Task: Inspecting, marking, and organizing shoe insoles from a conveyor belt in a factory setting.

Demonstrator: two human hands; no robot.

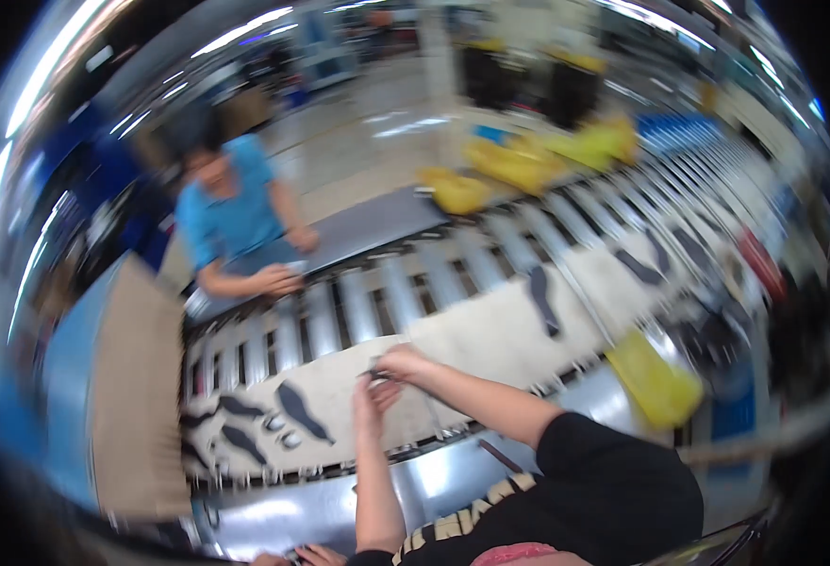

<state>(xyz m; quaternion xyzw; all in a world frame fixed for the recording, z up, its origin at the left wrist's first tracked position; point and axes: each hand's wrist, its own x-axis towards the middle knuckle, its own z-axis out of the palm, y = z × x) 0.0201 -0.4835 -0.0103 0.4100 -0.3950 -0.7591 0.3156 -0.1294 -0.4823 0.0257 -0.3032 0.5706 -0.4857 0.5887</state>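
My left hand (371, 404) and my right hand (404, 363) meet over a pale conveyor belt (472, 349). Between their closed fingertips is a small dark piece (375, 374), too blurred to name. To the left of my hands, a long dark flat piece shaped like a shoe part (303, 411) lies on the belt. Beside it are a similar dark piece (243, 442) and a small round light-and-dark piece (290, 440). Farther right, another long dark piece (543, 302) rests on the belt.
Metal rollers (398, 292) run beyond the belt. A person in blue (231, 203) works across it. A brown-and-blue box-like housing (141, 387) stands at the left end. Yellow bags (519, 162) and a yellow bag nearer me (655, 377) lie to the right. Another person's hand (319, 555) shows bottom left.
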